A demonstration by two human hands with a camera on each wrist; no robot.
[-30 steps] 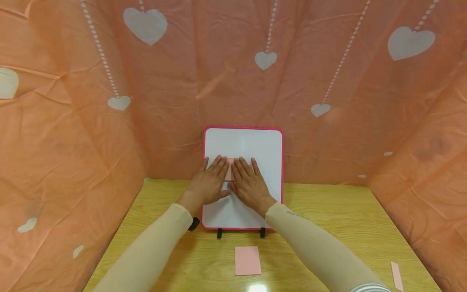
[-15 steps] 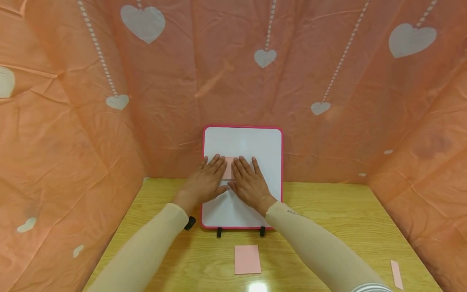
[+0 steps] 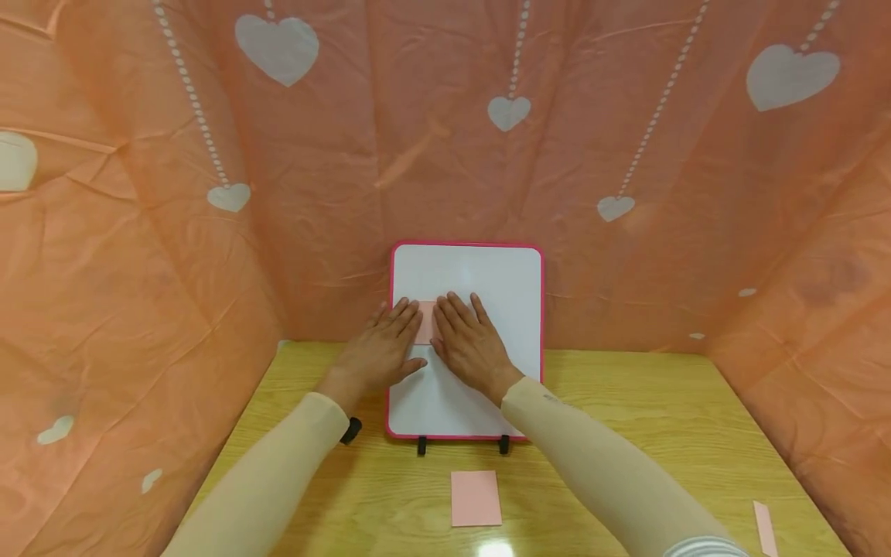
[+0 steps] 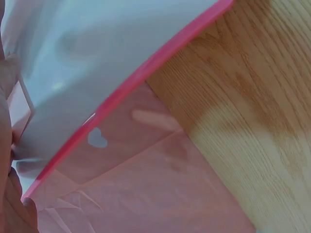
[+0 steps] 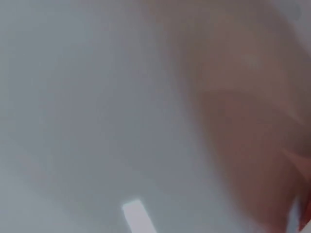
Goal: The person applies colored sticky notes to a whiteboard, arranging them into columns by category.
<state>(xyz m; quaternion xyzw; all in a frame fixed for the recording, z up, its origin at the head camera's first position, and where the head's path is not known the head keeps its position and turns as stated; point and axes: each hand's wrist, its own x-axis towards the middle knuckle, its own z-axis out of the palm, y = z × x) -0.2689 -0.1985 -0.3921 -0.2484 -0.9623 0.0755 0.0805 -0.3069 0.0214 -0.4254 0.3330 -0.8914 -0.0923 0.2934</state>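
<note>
A small whiteboard (image 3: 480, 271) with a pink frame stands upright on black feet. Flat against its left half lies a pink square sheet (image 3: 425, 323), partly covered by both hands; its edge also shows in the left wrist view. My left hand (image 3: 376, 348) rests on the sheet's left side with straight fingers, some reaching past the board's left edge. The straight fingers of my right hand (image 3: 475, 344) touch the sheet's right side. In the right wrist view the hand is a blur before the white surface.
A second pink square (image 3: 476, 498) lies on the wooden table (image 3: 605, 387) in front of the board. Near the table's right edge is a narrow pink strip (image 3: 765, 527). An orange cloth (image 3: 334, 232) with white hearts hangs behind and at both sides.
Both hands and the pink sheet under them have shifted left across the whiteboard. The left hand has moved farther than the right, and the sheet now sits closer to the board's left edge.
</note>
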